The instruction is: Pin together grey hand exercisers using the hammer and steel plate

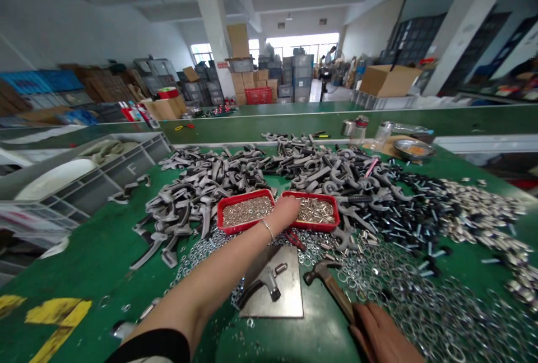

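My left hand (287, 210) reaches to the left edge of the right red tray (335, 223), which holds small metal pins (315, 210); its fingertips are hidden, so what they grip cannot be made out. My right hand (380, 332) is wrapped round the wooden handle of a hammer (336, 290), its head lying toward the metal plate. On the metal plate (292, 296) rest a grey clamp part with a black end (267, 284) and a small spring (281, 268). The left red tray (222, 218) contains many tiny metal pieces. Red-handled pliers (295, 238) lie below the trays.
Grey metal parts (218, 172) are heaped behind the trays. Black-headed bolts (403, 212), silver pieces (474, 212) and loose rings (403, 290) spread over the right side. A grey crate (121, 170) stands left; a steel bowl (414, 149) sits back right.
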Demonstrator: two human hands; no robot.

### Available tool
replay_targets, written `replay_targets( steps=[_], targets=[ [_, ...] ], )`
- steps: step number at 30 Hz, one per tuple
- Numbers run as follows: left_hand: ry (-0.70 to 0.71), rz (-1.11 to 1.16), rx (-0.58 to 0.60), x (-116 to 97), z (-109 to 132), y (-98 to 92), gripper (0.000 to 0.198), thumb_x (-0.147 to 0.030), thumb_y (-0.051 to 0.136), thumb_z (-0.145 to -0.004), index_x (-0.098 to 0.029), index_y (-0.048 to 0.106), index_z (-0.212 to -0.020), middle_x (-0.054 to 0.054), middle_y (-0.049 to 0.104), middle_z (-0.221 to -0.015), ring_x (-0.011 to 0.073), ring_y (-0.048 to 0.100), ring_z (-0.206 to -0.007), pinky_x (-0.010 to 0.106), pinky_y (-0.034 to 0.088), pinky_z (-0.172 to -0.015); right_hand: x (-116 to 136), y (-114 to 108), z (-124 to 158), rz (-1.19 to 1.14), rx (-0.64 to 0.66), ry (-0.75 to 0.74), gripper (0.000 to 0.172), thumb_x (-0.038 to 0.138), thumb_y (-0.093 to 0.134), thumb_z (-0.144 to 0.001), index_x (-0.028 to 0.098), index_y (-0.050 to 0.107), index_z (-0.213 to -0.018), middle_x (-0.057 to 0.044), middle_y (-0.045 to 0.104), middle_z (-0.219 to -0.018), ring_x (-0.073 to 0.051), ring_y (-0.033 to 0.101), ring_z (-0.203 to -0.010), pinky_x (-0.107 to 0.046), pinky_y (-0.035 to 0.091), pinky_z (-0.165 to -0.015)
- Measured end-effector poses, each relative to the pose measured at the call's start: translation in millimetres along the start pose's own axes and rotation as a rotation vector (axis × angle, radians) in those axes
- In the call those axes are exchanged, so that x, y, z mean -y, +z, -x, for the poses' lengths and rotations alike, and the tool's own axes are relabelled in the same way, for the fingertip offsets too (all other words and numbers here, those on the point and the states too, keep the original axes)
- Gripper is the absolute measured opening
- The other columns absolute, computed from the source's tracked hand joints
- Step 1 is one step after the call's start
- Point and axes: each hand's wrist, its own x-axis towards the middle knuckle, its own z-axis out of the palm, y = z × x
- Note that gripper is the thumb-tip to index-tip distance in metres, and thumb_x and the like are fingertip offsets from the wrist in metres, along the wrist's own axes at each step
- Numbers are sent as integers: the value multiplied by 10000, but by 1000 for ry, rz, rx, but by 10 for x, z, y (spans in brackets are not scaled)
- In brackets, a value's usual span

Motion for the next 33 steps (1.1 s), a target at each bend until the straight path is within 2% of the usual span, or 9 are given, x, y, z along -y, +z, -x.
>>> replay_targets(
  steps=[5, 9, 13, 17, 19, 23, 26, 29, 33],
  targets=[
    [20, 112, -34, -2, -5, -13, 256, -327, 606, -947, -133, 634, -1111, 86, 657, -1127, 209, 647, -1003, 426, 542, -896, 156, -44, -262, -198, 149, 173, 325, 458, 527, -906, 204, 656, -1064, -114, 703, -998, -274, 680, -874, -402, 541, -792],
    [20, 243, -173, -42, 181, -158, 190, -200, 510, -971, -89, 648, -1039, 136, 680, -1073, 224, 643, -1012, 384, 504, -917, 307, -216, -473, -407, 254, 281, 362, 542, 528, -844, 203, 592, -733, -30, 624, -684, -218, 588, -664, -336, 474, -613],
    [27, 385, -286, -11, 813, -217, 182, -212, 479, -961, -142, 646, -986, 82, 690, -1030, 192, 635, -973, 303, 484, -873, 417, -219, -274, -668, 174, 446, 401, 617, 622, -774, 223, 576, -831, -1, 594, -682, -188, 569, -619, -294, 452, -527],
    [-76, 713, -261, 78, 1617, 87, 142, -234, 547, -889, -170, 659, -829, 19, 673, -859, 174, 627, -834, 275, 472, -755, 550, -66, -23, -1113, 291, 773, 448, 653, 637, -788, 266, 543, -993, 39, 572, -621, -110, 464, -401, -215, 341, -345],
    [-201, 862, -267, 99, 1870, 283, 120, -229, 582, -845, -164, 658, -778, 15, 647, -817, 179, 610, -811, 279, 456, -741, 610, -2, -43, -1236, 339, 820, 479, 656, 669, -764, 260, 539, -999, 53, 556, -603, -73, 391, -351, -182, 293, -305],
    [-342, 919, -312, 77, 1978, 506, 103, -206, 595, -817, -152, 650, -749, 15, 617, -808, 172, 590, -793, 273, 431, -741, 730, -29, -260, -1260, 338, 732, 495, 618, 705, -762, 249, 512, -1029, 107, 479, -510, -46, 314, -302, -151, 274, -279],
    [-344, 911, -324, 61, 1932, 535, 103, -191, 585, -822, -152, 643, -746, 15, 606, -810, 168, 585, -790, 269, 423, -736, 801, -186, -368, -1108, 248, 645, 567, 614, 631, -837, 254, 463, -1243, 107, 499, -477, -85, 420, -313, -173, 352, -320],
    [-343, 893, -325, 77, 1921, 554, 99, -176, 583, -831, -151, 633, -749, 18, 604, -810, 165, 582, -779, 267, 424, -728, 778, -329, -405, -920, 271, 578, 632, 620, 538, -894, 244, 415, -1386, 31, 664, -641, -141, 562, -408, -239, 453, -388],
    [-343, 873, -316, 112, 1935, 564, 107, -175, 587, -848, -156, 611, -745, 15, 591, -795, 165, 575, -756, 273, 432, -713, 663, -351, -458, -662, 347, 311, 545, 578, 509, -920, 223, 576, -1327, -52, 752, -881, -236, 701, -727, -341, 576, -652]
  ],
)
